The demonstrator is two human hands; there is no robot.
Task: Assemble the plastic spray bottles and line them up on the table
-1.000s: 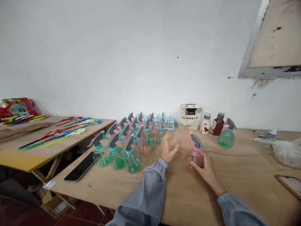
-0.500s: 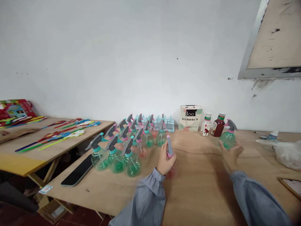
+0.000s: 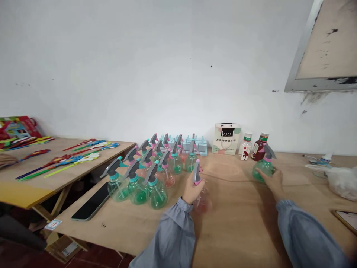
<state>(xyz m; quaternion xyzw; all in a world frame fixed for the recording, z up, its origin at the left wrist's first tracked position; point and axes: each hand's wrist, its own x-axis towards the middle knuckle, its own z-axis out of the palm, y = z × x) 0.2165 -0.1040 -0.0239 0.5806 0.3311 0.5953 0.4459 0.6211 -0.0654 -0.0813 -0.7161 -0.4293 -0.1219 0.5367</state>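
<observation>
My left hand (image 3: 193, 189) is closed round the neck of a pink spray bottle (image 3: 202, 203), whose grey trigger head with pink trim points up. Off to the right, my right hand (image 3: 273, 182) grips a green spray bottle (image 3: 261, 169) by its round body; its head is grey with a pink collar. To the left of my left hand stand several more spray bottles (image 3: 157, 195) in close rows, some green and some pink, all upright with their trigger heads on.
Behind the bottles sits a light blue rack (image 3: 202, 146). A paper bag (image 3: 225, 139), a white bottle (image 3: 245, 147) and a dark red bottle (image 3: 257, 148) stand by the wall. A black phone (image 3: 92, 203) lies at left; a plastic bag (image 3: 344, 182) lies at right. Colourful sticks (image 3: 69, 163) cover the neighbouring table.
My right hand has brought the green spray bottle a little left and down. The pink bottle in my left hand has shifted slightly left, its head now tilted.
</observation>
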